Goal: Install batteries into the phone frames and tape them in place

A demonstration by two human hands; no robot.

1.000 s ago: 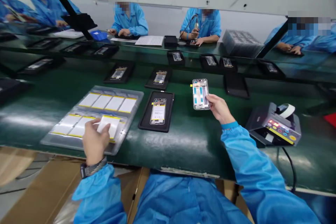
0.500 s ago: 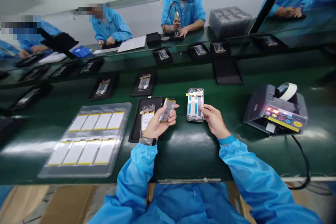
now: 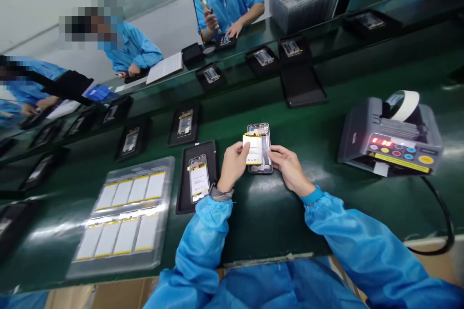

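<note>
A white phone battery (image 3: pixel 253 150) with a yellow top edge is gripped by my left hand (image 3: pixel 234 163), thumb on its face. It lies over the left part of an open phone frame (image 3: pixel 264 168), so much of the frame's inside is hidden. At the frame's right edge, my right hand (image 3: pixel 291 166) holds it between thumb and fingers. Left of my hands, a black tray (image 3: pixel 184 193) carries another phone frame (image 3: pixel 199 178) with a white battery in it. Further left sits a clear plastic tray (image 3: pixel 165 217) with several white batteries in two rows.
A grey tape dispenser (image 3: pixel 391 140) with a lit display stands at the right, its cable hanging off the edge. Several black trays, one of them bare (image 3: pixel 302 87), line the back. Co-workers in blue (image 3: pixel 228 0) sit across the bench near stacked clear trays (image 3: pixel 304 2).
My left hand has moved right and brought the battery onto the phone frame, its white face now upward. My right hand still holds the frame. The head view has shifted and tilted.
</note>
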